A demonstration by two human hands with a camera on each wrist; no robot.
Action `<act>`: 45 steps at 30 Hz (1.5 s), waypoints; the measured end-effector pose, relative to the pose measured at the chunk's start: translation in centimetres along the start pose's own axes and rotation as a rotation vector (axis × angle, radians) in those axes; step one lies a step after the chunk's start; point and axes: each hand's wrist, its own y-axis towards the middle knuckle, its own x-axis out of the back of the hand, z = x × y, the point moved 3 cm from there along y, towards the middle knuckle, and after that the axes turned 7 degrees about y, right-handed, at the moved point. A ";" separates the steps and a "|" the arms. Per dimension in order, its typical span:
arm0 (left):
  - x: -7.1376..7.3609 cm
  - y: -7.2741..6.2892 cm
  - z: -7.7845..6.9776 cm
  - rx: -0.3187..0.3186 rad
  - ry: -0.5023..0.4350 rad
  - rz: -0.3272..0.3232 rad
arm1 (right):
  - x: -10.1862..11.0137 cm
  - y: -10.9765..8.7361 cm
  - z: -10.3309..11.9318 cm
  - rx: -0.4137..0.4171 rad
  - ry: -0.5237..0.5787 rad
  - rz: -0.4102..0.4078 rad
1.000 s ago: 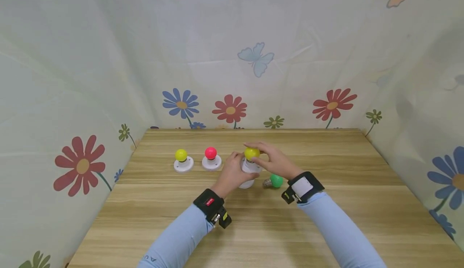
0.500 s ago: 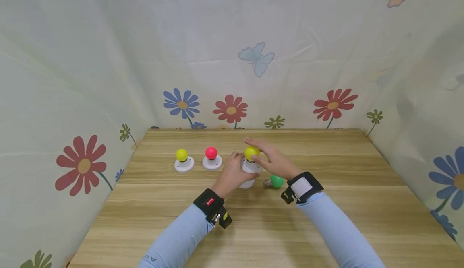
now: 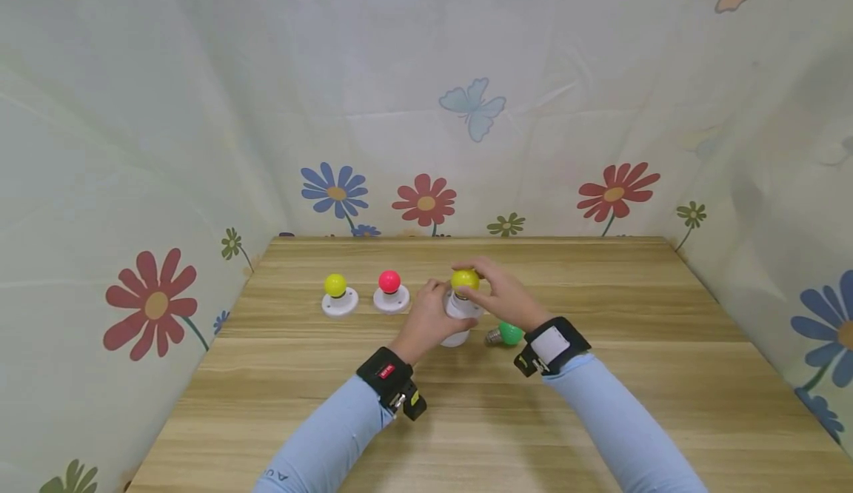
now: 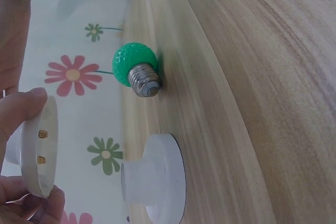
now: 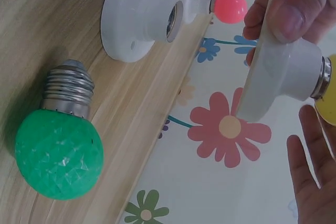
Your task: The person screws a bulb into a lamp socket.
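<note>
My left hand (image 3: pixel 426 321) grips a round white lamp holder (image 5: pixel 268 80) by its base, raised above the table. In the left wrist view its underside shows two brass contacts. A yellow bulb (image 3: pixel 464 280) sits upright in that holder, some of its metal thread still visible. My right hand (image 3: pixel 508 299) holds this bulb between thumb and fingers. Below the raised holder, a second white lamp holder (image 4: pixel 164 179) stands on the table with no bulb in its socket. Just right of it lies a green bulb (image 3: pixel 511 332) on its side, its screw cap pointing left.
Further left on the wooden table (image 3: pixel 300 419) stand two white holders, one with a pink-red bulb (image 3: pixel 389 281), the other with a yellow bulb (image 3: pixel 335 285). A flower-printed cloth (image 3: pixel 533 160) surrounds the table's back and sides.
My right fingers spread a little off the yellow bulb half a second ago and have now closed round it again. The left hand and the holder stay in place.
</note>
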 end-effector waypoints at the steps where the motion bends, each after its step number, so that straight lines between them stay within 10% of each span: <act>1: 0.0 0.0 0.0 -0.001 -0.004 0.001 | 0.0 0.1 0.0 -0.007 -0.018 -0.018; 18: 0.0 0.0 0.2 0.008 -0.017 -0.007 | -0.2 -0.5 -0.2 0.089 0.027 0.055; 35: -0.2 -0.2 0.3 -0.023 0.007 -0.012 | -0.4 -0.1 -0.3 -0.028 -0.045 -0.029; 45: 0.1 -0.1 0.0 0.002 -0.011 -0.009 | -0.1 -0.5 -0.1 0.086 0.026 0.062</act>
